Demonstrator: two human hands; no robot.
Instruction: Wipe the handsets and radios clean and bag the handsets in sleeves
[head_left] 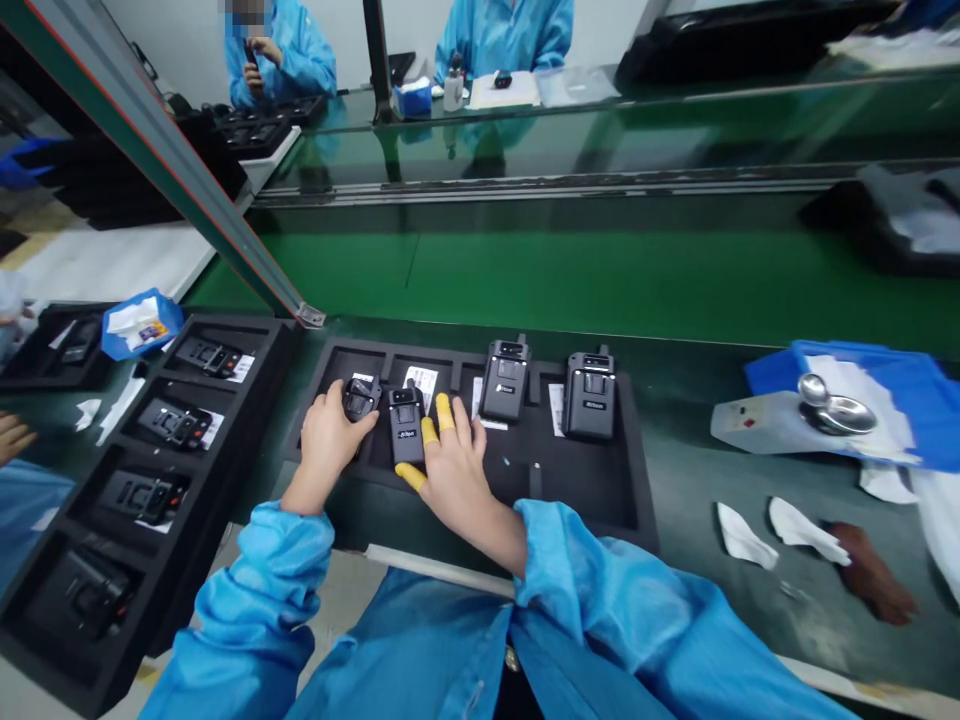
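My left hand (330, 432) curls its fingers and thumb around a small black body camera (361, 398) in the left compartment of a black foam tray (645, 490). Yellow finger cots cover the thumb and two fingers of my right hand (457, 460). Its thumb and index finger touch the lower corner of a second body camera (406, 422), marked "Riton", while the other fingers reach past it. To the right, a third body camera (506, 380) and a fourth body camera (591, 395) lie face up in the tray, with white labels beside them.
At left, another foam tray (259, 400) holds several devices, a blue box (142, 325) beyond it. At right are a blue bin (776, 372), a clear bottle (754, 422), white wipes (746, 535) and a brown cloth (874, 575). A metal post (202, 200) slants down behind; co-workers sit across.
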